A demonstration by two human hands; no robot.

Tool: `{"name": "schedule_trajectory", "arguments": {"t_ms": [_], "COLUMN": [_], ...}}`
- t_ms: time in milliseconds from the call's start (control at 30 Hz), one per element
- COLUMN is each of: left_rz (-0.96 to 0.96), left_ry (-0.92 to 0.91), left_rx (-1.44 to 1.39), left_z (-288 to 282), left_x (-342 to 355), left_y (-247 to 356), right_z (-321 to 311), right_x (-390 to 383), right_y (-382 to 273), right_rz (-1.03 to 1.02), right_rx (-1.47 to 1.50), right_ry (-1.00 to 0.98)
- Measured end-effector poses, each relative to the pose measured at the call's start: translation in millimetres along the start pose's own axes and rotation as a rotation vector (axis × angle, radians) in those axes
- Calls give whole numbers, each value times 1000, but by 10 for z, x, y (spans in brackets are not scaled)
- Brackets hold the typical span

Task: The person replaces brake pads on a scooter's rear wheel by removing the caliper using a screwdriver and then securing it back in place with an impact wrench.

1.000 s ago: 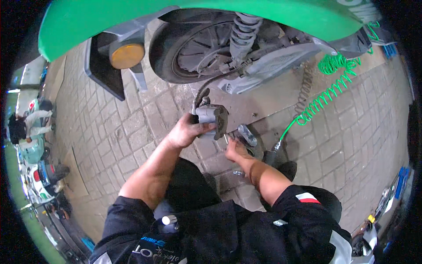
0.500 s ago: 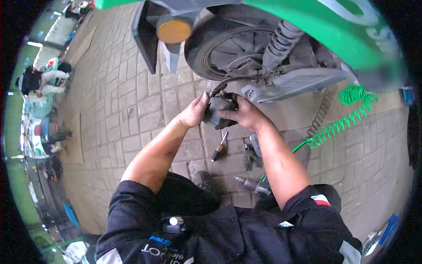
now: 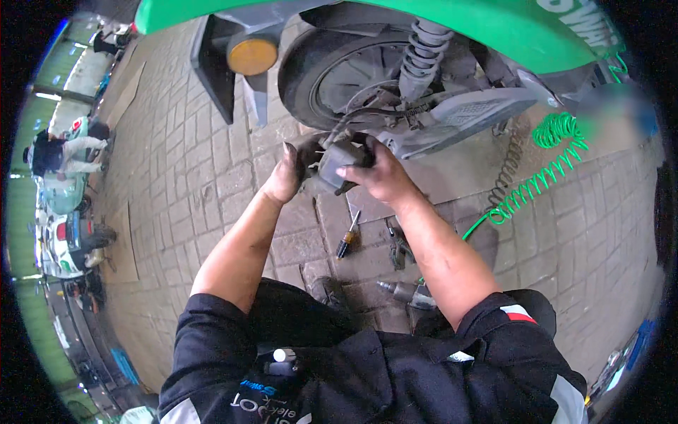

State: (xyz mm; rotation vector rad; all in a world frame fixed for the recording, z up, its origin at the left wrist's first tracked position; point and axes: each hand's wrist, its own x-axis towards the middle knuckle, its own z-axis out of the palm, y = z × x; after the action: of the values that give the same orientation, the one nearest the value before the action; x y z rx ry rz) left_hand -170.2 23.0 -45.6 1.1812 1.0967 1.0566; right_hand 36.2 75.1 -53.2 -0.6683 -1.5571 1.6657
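Note:
Between my hands is a dark grey, boxy brake caliper (image 3: 337,164) on a dark hose (image 3: 344,128) that runs up toward the rear wheel (image 3: 353,81). My right hand (image 3: 381,169) grips its right side, the thumb pressed across its face. At its left side is my left hand (image 3: 286,177), thumb raised off the part and dirty fingers curled against its edge, partly hidden. On the paving below lie a screwdriver (image 3: 346,240) with a dark and amber handle and an impact wrench (image 3: 408,293), partly covered by my right forearm.
A green scooter body (image 3: 487,28) overhangs the work, with a coil spring shock (image 3: 426,53) beside the wheel. A coiled green air hose (image 3: 537,184) lies at right. Small dark parts (image 3: 400,251) rest near my right forearm. Another person (image 3: 70,152) is among scooters at far left.
The caliper and both hands have shifted slightly left. The caliper has turned, showing more of its flat grey face. My left thumb has come away from it. The view has shifted a little.

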Motion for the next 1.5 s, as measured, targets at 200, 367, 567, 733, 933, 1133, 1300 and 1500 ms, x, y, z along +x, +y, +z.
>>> {"name": "schedule_trajectory", "arguments": {"t_ms": [200,367,567,733,933,1133,1300,1500], "left_rz": [-26,361,291,28,6,-65,-47,-25], "left_ry": [60,133,205,192,23,9,-11,-3], "left_rx": [105,308,295,354,254,103,67,79], "left_z": [-47,123,158,56,141,323,607,627], "left_x": [-133,-175,-255,-264,-263,-225,-246,-215], "left_y": [222,379,504,618,571,440,503,449], "right_z": [-17,55,136,205,59,-148,-353,-334], "right_x": [-40,35,20,42,53,-47,-170,-158], "right_y": [-155,-312,-477,-502,-300,-113,72,20], "right_rz": [94,129,264,312,231,235,303,275], "right_rx": [684,806,798,776,795,815,870,964], "right_ry": [41,47,133,142,173,144,171,168]}}
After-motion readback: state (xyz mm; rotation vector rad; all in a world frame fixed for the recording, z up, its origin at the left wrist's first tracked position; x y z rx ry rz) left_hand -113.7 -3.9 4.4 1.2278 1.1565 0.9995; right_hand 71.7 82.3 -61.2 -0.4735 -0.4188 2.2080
